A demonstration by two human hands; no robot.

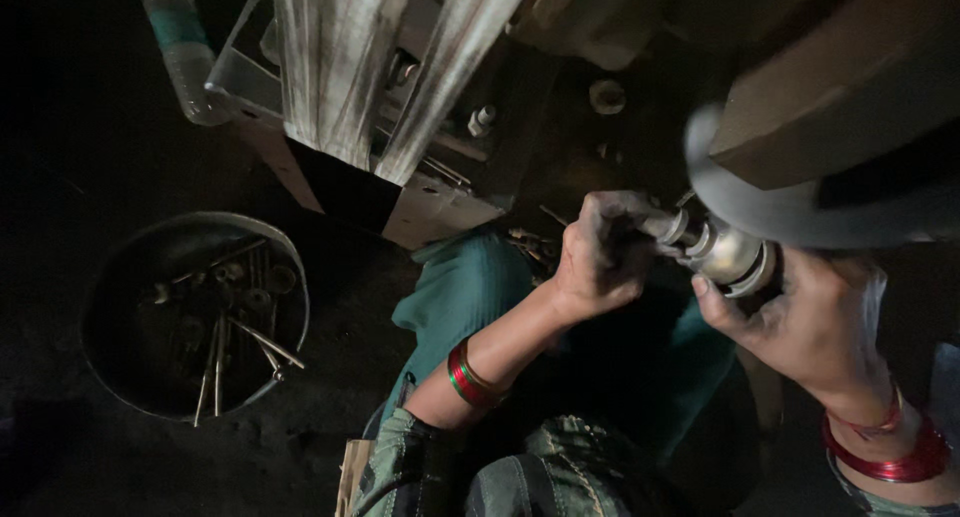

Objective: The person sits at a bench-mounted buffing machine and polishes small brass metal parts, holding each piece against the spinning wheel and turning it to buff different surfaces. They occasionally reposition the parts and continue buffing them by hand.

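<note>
Where hands [600,257] clasp, the metal fitting [725,257] hides.

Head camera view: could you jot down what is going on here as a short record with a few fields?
Left hand: left hand, dirty, closed around the end of a shiny metal part
Right hand: right hand, thumb on the same part's rim
Above the hands: large grey machine body
Wrists: red bangles on both
Floor, left: round pan holding bolts and rods
Top left: plastic bottle
Light: very dim
</note>
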